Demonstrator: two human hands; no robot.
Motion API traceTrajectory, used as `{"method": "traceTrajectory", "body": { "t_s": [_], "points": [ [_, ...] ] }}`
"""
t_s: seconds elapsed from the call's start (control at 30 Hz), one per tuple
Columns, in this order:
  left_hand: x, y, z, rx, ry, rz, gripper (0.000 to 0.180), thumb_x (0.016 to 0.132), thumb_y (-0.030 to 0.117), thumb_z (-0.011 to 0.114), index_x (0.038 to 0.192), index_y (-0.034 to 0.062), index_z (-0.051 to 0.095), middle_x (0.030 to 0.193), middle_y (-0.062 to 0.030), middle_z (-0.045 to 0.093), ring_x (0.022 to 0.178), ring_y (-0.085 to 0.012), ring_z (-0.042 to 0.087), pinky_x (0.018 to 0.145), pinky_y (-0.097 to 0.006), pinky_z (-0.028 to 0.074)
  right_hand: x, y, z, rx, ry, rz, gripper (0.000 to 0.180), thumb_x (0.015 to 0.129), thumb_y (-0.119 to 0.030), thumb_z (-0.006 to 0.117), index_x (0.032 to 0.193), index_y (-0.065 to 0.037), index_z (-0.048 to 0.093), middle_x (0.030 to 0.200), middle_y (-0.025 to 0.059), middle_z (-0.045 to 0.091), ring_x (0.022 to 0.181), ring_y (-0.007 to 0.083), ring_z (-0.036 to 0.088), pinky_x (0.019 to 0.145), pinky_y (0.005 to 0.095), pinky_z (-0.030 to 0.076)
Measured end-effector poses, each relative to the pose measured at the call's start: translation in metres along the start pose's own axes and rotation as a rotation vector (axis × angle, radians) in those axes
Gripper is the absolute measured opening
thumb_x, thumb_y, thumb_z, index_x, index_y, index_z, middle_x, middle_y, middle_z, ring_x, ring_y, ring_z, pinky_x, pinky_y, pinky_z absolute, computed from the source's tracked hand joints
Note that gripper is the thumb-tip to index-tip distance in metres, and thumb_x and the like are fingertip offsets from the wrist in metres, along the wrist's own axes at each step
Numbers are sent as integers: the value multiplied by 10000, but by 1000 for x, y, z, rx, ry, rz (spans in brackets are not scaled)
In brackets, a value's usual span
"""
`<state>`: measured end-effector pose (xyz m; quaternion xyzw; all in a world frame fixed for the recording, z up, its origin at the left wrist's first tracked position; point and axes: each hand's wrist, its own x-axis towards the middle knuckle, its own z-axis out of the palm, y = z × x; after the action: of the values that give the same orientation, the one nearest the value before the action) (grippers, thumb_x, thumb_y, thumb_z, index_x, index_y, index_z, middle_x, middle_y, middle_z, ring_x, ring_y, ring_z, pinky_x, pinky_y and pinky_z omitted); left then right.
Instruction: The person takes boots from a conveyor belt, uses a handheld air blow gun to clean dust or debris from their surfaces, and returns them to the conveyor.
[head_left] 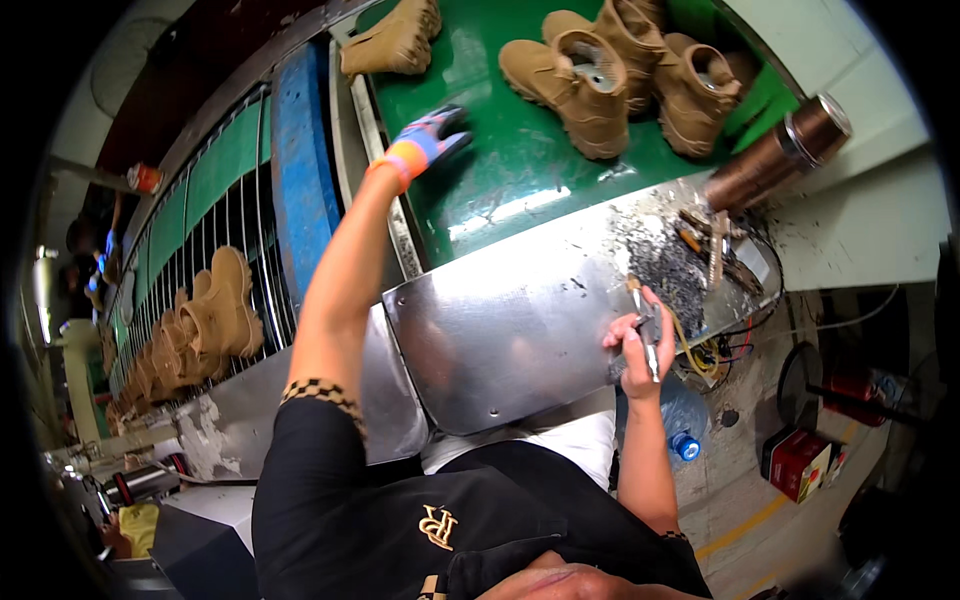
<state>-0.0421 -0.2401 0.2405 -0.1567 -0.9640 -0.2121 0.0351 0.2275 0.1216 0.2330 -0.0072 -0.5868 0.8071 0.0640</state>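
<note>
My left hand (pixel 428 143), in a blue-and-purple glove with an orange cuff, reaches over a green belt (pixel 470 120). Its fingers are apart and hold nothing. Just beyond it, a tan boot (pixel 395 42) lies on its side. Several more tan boots (pixel 578 88) stand grouped on the belt further right. My bare right hand (pixel 643 350) is closed around a slim metal pen-shaped tool (pixel 650 345) with a brownish tip; its exact kind is unclear. That hand is above the right part of a metal work plate (pixel 500 330), near a pile of dark shavings (pixel 660 270).
A brown metal flask (pixel 770 155) lies tilted at the belt's right corner, beside small tools and cables. Left of the belt, a blue beam (pixel 303 160) borders a wire rack holding boots (pixel 222 305). A large plastic water bottle (pixel 683 415) and a red box (pixel 795 462) are lower right.
</note>
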Motion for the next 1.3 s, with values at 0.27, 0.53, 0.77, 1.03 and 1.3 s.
{"method": "traceTrajectory", "body": {
  "t_s": [0.27, 0.53, 0.77, 1.03, 1.3],
  "points": [
    [-245, -223, -213, 90, 541, -684, 695, 852, 487, 676, 1341, 16, 527, 1309, -201, 580, 1191, -318, 569, 1007, -353, 446, 4, -2, 14, -104, -3, -50, 593, 853, -69, 522, 1388, 95, 326, 779, 76, 519, 698, 149, 517, 640, 324, 507],
    [-98, -190, -92, -29, 347, -695, 1140, 683, 716, 701, 1485, 10, 303, 1476, -213, 409, 1360, -347, 404, 1121, -392, 333, 6, 5, 9, -136, 36, -42, 659, 850, -122, 582, 1400, 109, 305, 781, 83, 533, 687, 166, 526, 617, 329, 510],
    [28, -290, -78, 242, 595, -705, 1413, 553, 814, 701, 1497, -81, 148, 1545, -251, 257, 1423, -355, 299, 1161, -382, 282, 5, 6, 9, -124, 76, -3, 660, 877, -166, 624, 1401, 80, 305, 770, 96, 525, 675, 192, 540, 597, 353, 518],
    [106, -364, -59, -475, 665, -929, 1266, 503, 669, 836, 1407, -89, 377, 1416, -215, 470, 1276, -286, 487, 1061, -346, 392, 1, 1, 15, -227, 182, 75, 687, 873, -232, 667, 1387, 60, 317, 734, 107, 517, 636, 204, 537, 558, 364, 519],
    [88, -270, -85, -773, 752, -336, 341, 783, 154, 790, 1057, -19, 683, 991, -85, 718, 883, -169, 668, 866, -279, 510, 6, 0, 15, -244, 151, 82, 674, 889, -231, 640, 1397, 50, 299, 740, 112, 520, 647, 202, 540, 568, 357, 523]
  ]
}}
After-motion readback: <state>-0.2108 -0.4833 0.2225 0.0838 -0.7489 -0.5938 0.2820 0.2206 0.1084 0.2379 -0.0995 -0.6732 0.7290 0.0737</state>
